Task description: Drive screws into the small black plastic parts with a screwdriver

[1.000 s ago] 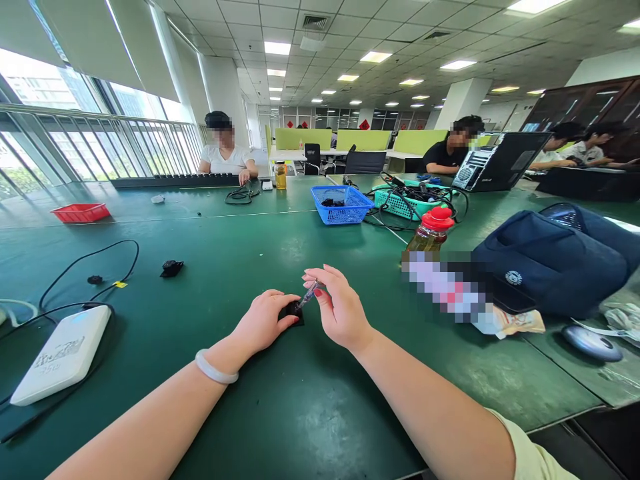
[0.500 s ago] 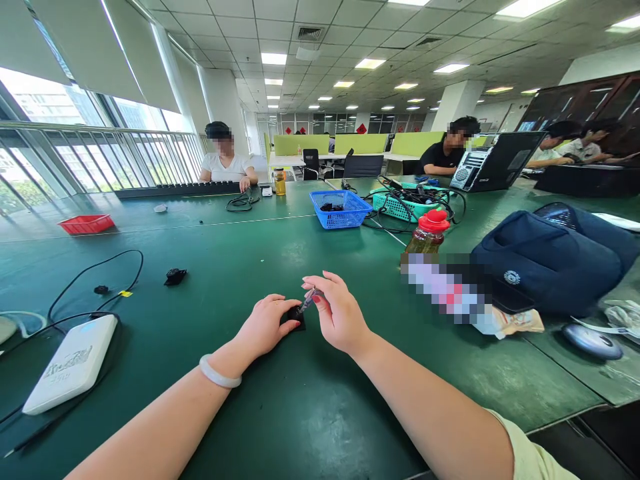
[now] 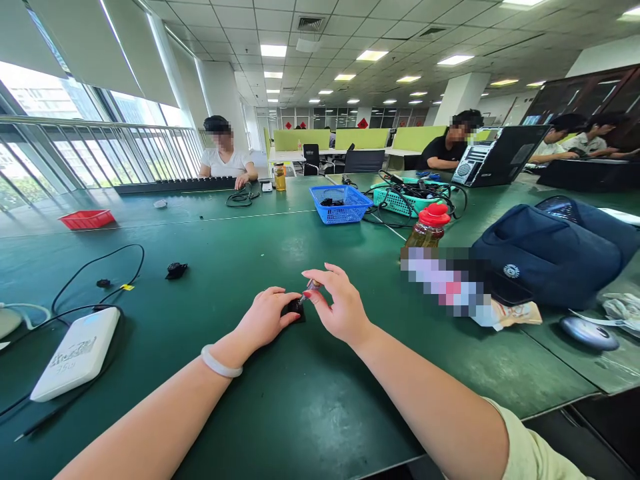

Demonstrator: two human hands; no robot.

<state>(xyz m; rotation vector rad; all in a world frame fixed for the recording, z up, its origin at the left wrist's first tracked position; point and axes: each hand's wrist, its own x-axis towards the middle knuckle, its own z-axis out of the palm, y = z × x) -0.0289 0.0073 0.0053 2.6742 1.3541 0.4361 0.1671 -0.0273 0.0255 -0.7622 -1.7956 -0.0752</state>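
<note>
Green worktop (image 3: 300, 413) stretches across a bright open office. Seen from the head camera, the left hand (image 3: 265, 319) rests near its middle, fingers curled round a small black part (image 3: 296, 311). Just beside it, the right hand (image 3: 340, 310) has its fingers pinching a thin tool (image 3: 309, 289), perhaps a screwdriver, whose tip touches the part. A blue basket (image 3: 340, 203) and a bottle (image 3: 427, 230) stand well beyond.

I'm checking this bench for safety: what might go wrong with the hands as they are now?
The thin tool in the right hand points at the small black part pinned by the left hand; a slip might jab that hand. The part is tiny and could skid on the green table.
</note>
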